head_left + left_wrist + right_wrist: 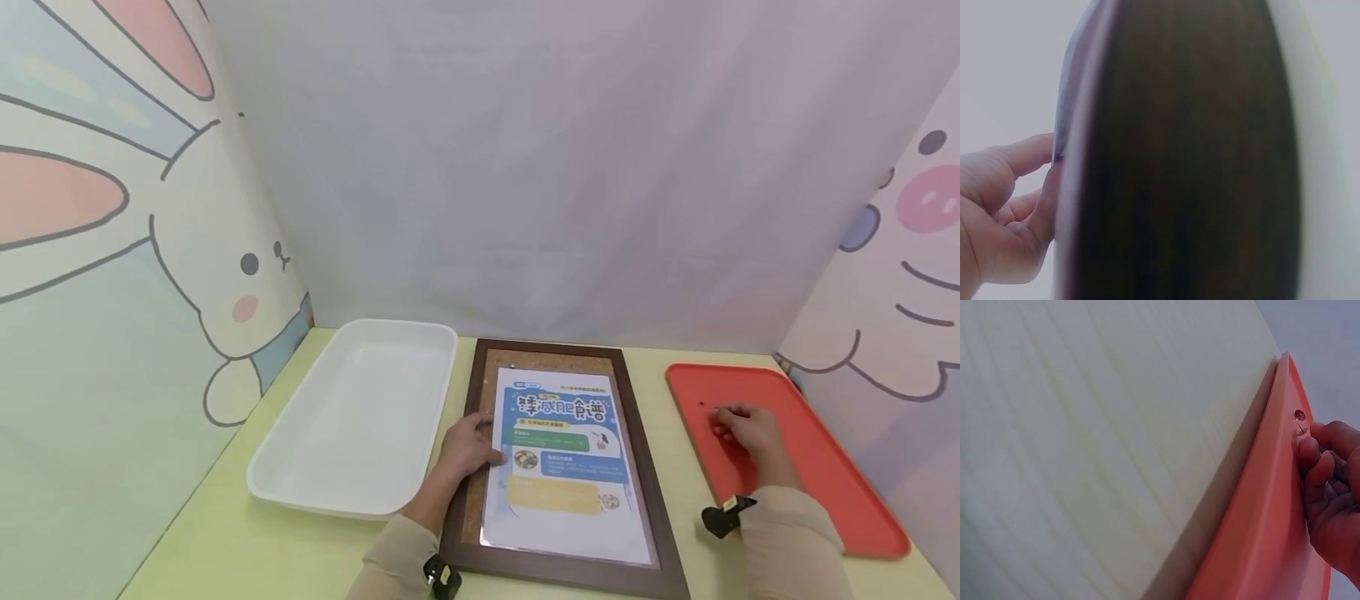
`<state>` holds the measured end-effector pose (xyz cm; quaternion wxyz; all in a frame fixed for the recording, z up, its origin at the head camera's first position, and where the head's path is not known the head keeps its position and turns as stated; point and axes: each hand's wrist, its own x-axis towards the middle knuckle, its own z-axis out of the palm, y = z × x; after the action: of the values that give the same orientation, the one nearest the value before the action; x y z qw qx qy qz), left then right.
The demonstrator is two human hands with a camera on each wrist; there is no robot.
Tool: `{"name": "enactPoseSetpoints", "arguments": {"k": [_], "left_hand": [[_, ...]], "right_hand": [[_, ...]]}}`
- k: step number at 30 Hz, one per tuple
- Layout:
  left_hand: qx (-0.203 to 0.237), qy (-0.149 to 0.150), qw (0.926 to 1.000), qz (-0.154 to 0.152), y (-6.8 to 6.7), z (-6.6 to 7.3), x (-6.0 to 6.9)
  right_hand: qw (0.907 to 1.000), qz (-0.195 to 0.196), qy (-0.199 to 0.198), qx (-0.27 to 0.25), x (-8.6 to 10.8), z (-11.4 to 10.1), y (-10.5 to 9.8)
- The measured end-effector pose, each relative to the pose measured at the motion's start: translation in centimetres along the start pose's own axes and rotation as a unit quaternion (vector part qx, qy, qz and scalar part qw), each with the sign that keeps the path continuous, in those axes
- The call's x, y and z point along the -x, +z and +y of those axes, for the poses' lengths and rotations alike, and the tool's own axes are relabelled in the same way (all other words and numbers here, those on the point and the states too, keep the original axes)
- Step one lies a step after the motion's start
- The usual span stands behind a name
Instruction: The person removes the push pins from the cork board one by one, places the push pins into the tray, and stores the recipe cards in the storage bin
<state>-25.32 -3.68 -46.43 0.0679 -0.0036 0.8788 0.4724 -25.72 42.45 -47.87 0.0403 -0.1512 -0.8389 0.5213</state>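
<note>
A printed sheet (566,533) with blue, green and yellow blocks lies on a brown-framed cork board (472,512). My left hand (467,450) rests at the sheet's left edge; the left wrist view shows its thumb and a finger touching that edge (1059,147). Over the red tray (813,467), my right hand (753,433) has curled fingers close to the surface. In the right wrist view, a thumbtack (1299,415) lies on the tray, and a second tack (1302,430) is right at the fingertips. Whether the fingertips pinch it is unclear.
Left of the board stands a deep white tray (352,417). The yellow-green tabletop (217,542) runs beneath everything. A plain pale curtain (525,167) closes off the back, and cartoon-printed panels (67,417) flank both sides.
</note>
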Motion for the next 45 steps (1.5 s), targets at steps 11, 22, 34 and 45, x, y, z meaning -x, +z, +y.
{"name": "enactPoseSetpoints", "arguments": {"k": [11,22,34,45], "left_hand": [[0.004,-0.001,1.0000,0.003,0.2,-0.1,0.1],[0.001,0.000,1.0000,0.004,0.0,-0.1,-0.3],[0.000,-0.006,1.0000,0.005,0.1,-0.2,0.1],[0.000,0.005,1.0000,0.006,-0.1,-0.1,0.1]], "right_hand": [[0.9998,0.006,-0.007,-0.016,0.6,-1.0,0.3],[0.9893,-0.116,-0.043,0.077,3.1,-4.0,-0.4],[0.9854,-0.142,-0.080,0.049,3.2,-4.4,0.7],[0.9828,-0.158,-0.091,0.030,2.2,-5.5,2.8]]}}
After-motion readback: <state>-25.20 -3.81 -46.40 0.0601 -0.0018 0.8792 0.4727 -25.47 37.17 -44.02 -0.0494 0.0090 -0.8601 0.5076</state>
